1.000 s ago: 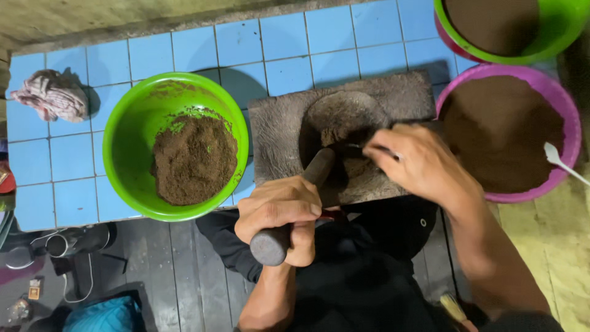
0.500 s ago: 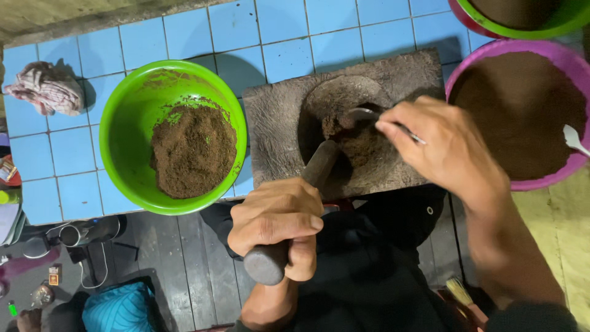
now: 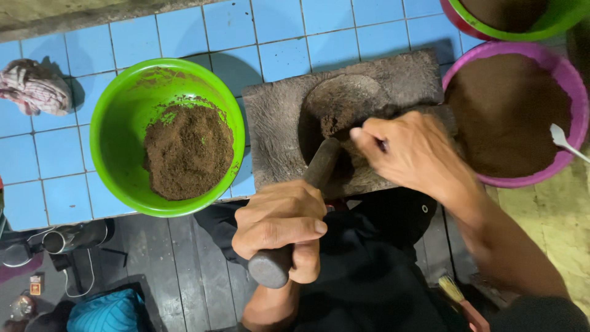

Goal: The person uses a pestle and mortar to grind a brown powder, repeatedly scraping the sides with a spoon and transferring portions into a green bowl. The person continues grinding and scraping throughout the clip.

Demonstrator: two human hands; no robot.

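On blue tiles [image 3: 286,27]: three bowls [image 3: 117,147], one stone mortar [image 3: 276,141], one pestle [image 3: 319,169].

Dim, even light from above; soft shadows, sharp focus, dark lower edge.

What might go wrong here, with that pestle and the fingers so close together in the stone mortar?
1. The right hand has its fingertips in the mortar beside the pestle gripped by the left hand; a stroke might pinch them.
2. The brown powder lies in a shallow hollow, so some may spill onto the blue tiles.
3. The green bowl overhangs the tiled edge a little and could be knocked.
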